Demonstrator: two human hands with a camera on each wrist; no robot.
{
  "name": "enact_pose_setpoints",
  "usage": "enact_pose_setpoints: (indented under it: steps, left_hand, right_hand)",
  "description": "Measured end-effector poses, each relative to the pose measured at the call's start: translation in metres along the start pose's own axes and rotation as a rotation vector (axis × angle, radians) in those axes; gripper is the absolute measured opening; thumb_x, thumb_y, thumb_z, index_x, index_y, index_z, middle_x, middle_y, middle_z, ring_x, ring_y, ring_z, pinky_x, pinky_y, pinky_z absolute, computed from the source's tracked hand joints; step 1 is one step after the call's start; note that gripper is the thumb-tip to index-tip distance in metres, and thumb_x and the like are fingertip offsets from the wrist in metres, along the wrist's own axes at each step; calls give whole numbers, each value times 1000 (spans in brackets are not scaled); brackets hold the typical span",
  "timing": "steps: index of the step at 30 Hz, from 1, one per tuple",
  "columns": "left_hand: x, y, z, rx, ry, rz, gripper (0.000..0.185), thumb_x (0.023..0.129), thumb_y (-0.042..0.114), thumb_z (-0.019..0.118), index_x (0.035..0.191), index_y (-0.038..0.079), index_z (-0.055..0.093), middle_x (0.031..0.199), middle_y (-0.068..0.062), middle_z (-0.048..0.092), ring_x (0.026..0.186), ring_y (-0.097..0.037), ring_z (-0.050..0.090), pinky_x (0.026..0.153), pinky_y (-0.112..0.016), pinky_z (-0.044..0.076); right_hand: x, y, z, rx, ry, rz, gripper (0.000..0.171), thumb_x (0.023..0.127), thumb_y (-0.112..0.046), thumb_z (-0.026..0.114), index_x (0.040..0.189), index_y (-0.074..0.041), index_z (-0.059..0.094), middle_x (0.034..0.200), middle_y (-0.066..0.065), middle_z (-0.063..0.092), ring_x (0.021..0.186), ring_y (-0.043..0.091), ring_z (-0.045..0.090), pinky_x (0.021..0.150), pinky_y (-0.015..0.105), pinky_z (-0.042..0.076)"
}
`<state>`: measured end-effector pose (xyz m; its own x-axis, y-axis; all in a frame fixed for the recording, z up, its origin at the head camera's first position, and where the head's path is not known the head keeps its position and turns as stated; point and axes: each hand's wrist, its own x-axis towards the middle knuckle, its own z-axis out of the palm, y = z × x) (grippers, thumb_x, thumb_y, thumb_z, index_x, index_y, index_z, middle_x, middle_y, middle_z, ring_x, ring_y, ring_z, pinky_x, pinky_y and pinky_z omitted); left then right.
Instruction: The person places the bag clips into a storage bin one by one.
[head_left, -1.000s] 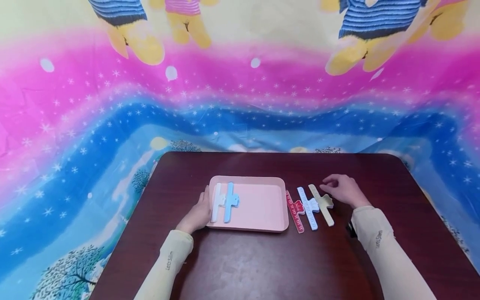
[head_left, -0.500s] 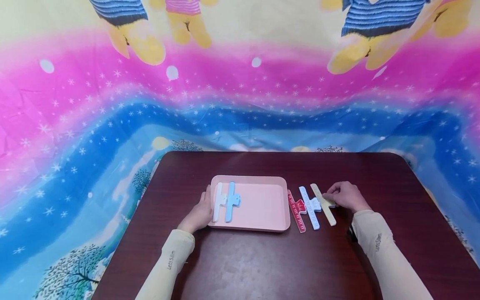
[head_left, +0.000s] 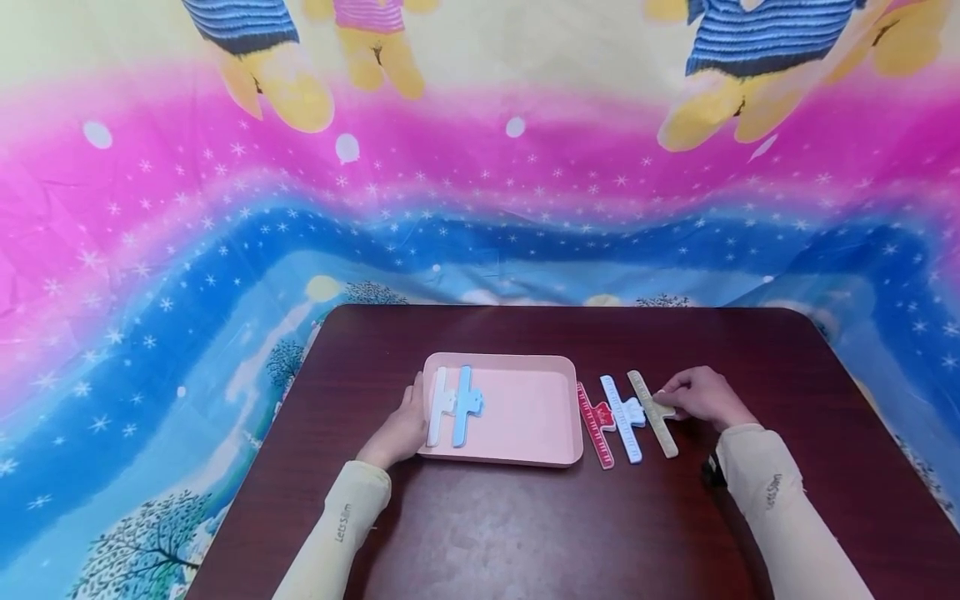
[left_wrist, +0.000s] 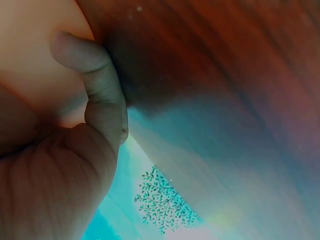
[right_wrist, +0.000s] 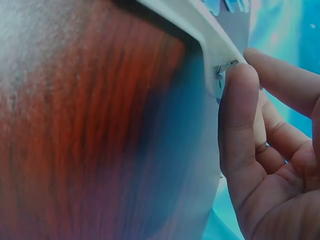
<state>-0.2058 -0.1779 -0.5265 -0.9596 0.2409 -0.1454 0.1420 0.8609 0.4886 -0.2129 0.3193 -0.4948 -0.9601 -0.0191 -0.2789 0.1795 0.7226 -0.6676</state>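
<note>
- The right hand (head_left: 701,397) pinches the handle of the beige clip (head_left: 652,413) between thumb and fingers; the clip lies on the worktop (head_left: 525,533).
- Just left of it, side by side, lie a blue clip (head_left: 622,418) and a red clip (head_left: 596,424), close beside the tray (head_left: 525,408).
- The left hand (head_left: 397,429) rests against the tray's left edge, thumb on its rim, fingers relaxed and holding nothing.
- Inside the tray, by its left wall, lie a white clip (head_left: 437,407) and a light-blue clip (head_left: 465,405).
</note>
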Motion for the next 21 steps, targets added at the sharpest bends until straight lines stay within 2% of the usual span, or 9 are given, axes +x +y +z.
enact_pose_setpoints:
  steps: [5, 11, 21]
  left_hand:
    - [0, 1, -1, 5, 2, -10, 70, 103, 4, 38, 162, -8, 2, 162, -35, 24, 121, -42, 61, 111, -52, 47]
    - [1, 1, 0, 3, 2, -4, 69, 104, 5, 37, 163, -8, 2, 163, -36, 22, 127, -43, 58, 113, -52, 45]
    - [1, -1, 1, 3, -1, 6, 70, 104, 5, 38, 162, -9, 2, 163, -37, 21, 129, -44, 56, 114, -52, 44]
  right_hand:
    - [-3, 0, -4, 51, -6, -30, 26, 94, -18, 75, 102, 7, 76, 94, 16, 72, 69, 17, 67, 66, 37, 61]
    - [-6, 0, -14, 68, -3, -37, 33, 96, -23, 75, 109, 7, 75, 94, 12, 73, 72, 17, 68, 70, 34, 59]
    - [-7, -9, -21, 331, -42, -55, 48, 97, -25, 74, 126, 13, 66, 102, 3, 71, 80, 13, 70, 80, 32, 63]
